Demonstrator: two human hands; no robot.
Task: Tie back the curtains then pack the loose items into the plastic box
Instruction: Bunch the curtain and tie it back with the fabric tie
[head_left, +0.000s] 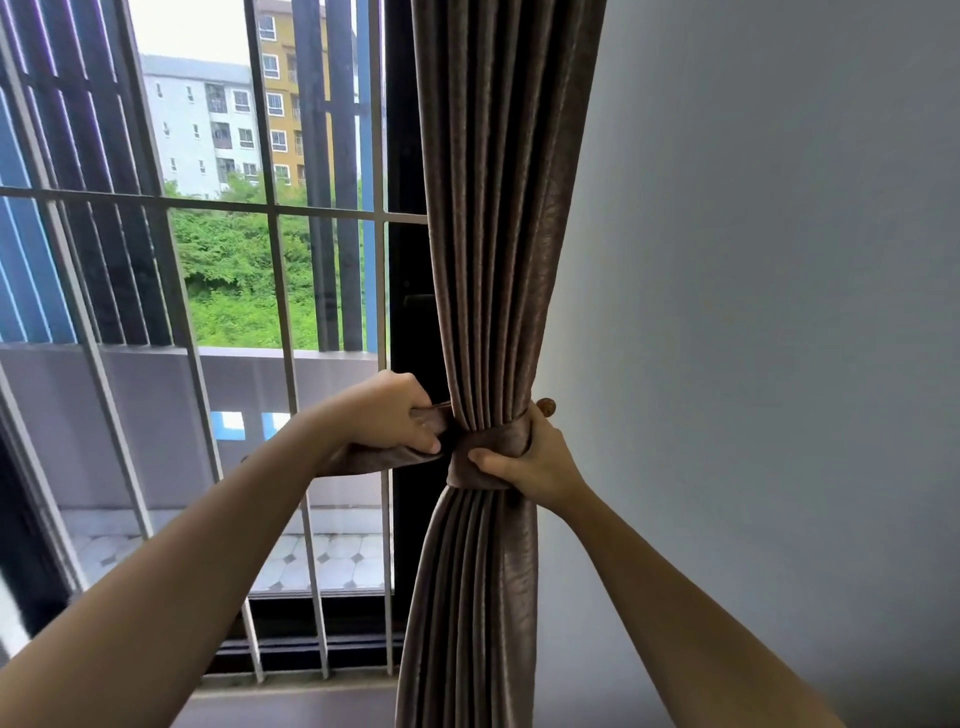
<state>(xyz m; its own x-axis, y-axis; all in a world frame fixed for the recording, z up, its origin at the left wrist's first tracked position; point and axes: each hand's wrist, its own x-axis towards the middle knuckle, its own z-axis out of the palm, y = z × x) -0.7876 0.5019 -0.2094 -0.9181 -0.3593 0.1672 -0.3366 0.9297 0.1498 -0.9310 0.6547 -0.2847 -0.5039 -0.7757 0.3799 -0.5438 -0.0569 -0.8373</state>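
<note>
Head view: step 1 of 2, tie-back in hand. Curtain (498, 208) bunched beside grey wall (779, 312), tieback band (485, 470) wrapped round its waist. Left hand (395, 410) clenched on band's free tail, window side; right hand (530, 460) grasping wrapped part, thumb on front. Small brown knob (546, 406) behind right hand, possibly hook, mostly hidden. Next: tail needs fastening under tension. Plastic box, loose items not in frame. Room: barred window (280, 260), tiled balcony (332, 561) beyond.
</note>
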